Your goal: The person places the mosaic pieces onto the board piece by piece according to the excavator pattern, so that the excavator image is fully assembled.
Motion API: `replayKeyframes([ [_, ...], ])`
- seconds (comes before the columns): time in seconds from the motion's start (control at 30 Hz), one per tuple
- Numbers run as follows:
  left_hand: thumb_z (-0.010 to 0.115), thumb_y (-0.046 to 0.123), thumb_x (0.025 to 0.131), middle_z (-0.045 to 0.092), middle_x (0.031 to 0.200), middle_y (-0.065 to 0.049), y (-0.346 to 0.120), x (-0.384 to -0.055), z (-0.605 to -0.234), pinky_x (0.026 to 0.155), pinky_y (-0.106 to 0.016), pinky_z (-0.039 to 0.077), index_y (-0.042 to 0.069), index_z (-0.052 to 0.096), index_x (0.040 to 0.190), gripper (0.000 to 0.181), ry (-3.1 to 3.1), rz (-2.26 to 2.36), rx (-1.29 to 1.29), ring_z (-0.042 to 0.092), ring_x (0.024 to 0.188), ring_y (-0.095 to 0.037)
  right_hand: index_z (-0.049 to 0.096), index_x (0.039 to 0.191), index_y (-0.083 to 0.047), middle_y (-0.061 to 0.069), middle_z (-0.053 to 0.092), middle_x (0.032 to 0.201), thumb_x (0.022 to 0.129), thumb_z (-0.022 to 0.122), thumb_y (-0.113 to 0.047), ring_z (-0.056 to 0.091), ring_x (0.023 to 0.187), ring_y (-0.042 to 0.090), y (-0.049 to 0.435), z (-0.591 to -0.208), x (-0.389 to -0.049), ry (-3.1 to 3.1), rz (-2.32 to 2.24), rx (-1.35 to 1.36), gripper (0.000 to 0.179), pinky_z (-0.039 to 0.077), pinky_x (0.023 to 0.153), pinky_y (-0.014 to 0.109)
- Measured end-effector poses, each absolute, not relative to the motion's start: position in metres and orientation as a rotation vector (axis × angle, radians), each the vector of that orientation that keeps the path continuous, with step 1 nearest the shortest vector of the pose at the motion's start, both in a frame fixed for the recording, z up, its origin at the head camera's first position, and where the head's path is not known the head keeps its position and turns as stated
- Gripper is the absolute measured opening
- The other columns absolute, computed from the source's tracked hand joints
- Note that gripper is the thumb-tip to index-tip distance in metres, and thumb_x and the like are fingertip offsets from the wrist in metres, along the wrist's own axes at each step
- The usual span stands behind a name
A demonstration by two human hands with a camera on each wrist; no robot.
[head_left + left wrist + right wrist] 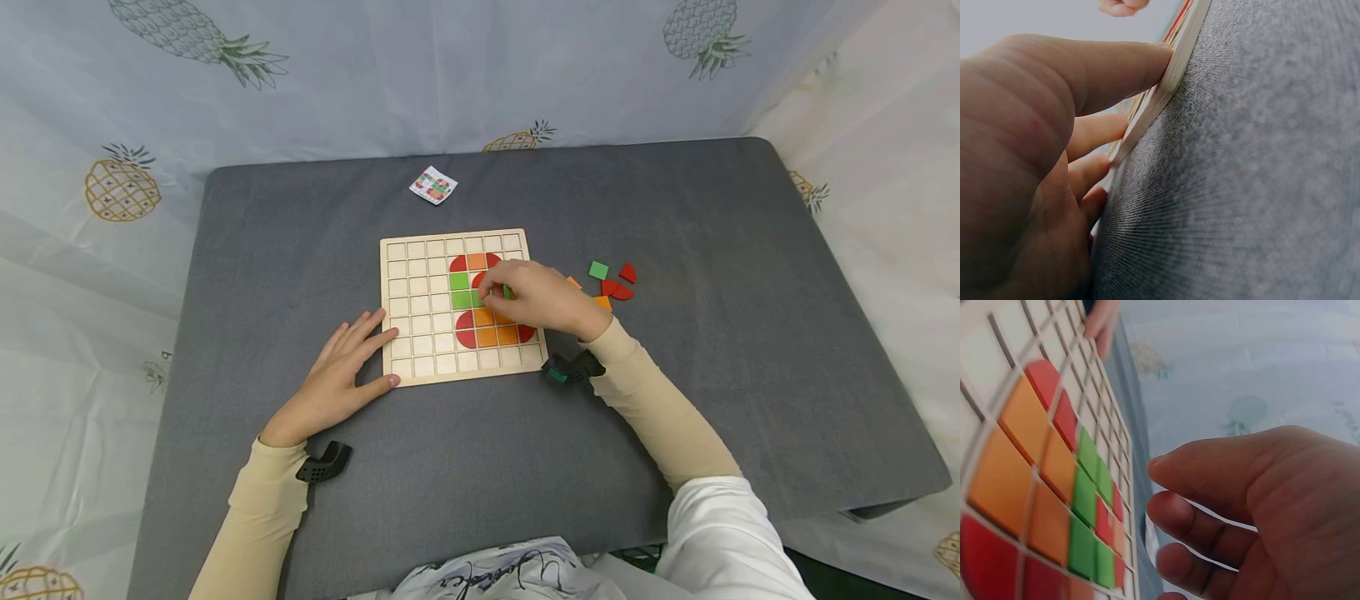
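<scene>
- On the grey table (750, 350), near its middle, lies a wooden board (422, 325) divided into small square cells.
- Set in its right half are red pieces (466, 338), orange squares (487, 337) and green squares (459, 281); the left columns are bare wood.
- Above those pieces hangs the right hand (536, 293), thumb and fingers bent with a narrow gap between their tips, nothing visible in it.
- At the board's left edge, the left hand (337, 379) touches the frame with fingers spread wide, gripping nothing.
- Just right of the board lie loose pieces: a green tile (598, 270), three red ones (628, 272) and some orange, partly hidden by the right hand.
- Beyond the far edge lies a small patterned card (433, 185).
- Behind the table hangs a pineapple-print curtain (450, 75).
</scene>
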State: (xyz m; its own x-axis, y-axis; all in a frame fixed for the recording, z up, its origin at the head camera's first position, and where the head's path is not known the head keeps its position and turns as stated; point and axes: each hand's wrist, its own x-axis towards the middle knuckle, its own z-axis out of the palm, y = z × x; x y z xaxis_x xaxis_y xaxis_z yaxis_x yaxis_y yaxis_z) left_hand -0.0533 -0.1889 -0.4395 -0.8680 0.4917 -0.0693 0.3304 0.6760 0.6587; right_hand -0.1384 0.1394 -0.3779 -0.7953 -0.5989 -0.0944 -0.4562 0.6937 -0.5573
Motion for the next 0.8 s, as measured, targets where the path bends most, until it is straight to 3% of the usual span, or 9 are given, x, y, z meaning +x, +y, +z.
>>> replayKeyframes([
  [0.43, 0.074, 0.03, 0.093, 0.019, 0.171, -0.008, -0.19, -0.053, -0.438, 0.129, -0.05, 0.003, 0.013, 0.043, 0.154, 0.071, 2.644, 0.977, 0.662, 0.013, 0.159, -0.033, 0.07, 0.117, -0.006, 0.008, 0.068, 0.103, 0.1, 0.063, -0.016, 0.059, 0.086, 0.023, 0.203, -0.352, -0.155, 2.693, -0.744, -0.484, 0.021, 0.051, 0.072, 0.035],
  [0.8, 0.074, 0.03, 0.094, 0.019, 0.171, -0.009, -0.19, -0.052, -0.439, 0.129, -0.051, 0.003, 0.014, 0.043, 0.155, 0.07, 2.645, 0.983, 0.668, 0.013, 0.159, -0.033, 0.063, 0.129, -0.007, 0.017, 0.065, 0.126, 0.099, 0.059, -0.023, 0.06, 0.11, 0.03, 0.233, -0.351, -0.163, 2.615, -0.538, -0.247, 0.034, 0.053, 0.094, 0.051],
])
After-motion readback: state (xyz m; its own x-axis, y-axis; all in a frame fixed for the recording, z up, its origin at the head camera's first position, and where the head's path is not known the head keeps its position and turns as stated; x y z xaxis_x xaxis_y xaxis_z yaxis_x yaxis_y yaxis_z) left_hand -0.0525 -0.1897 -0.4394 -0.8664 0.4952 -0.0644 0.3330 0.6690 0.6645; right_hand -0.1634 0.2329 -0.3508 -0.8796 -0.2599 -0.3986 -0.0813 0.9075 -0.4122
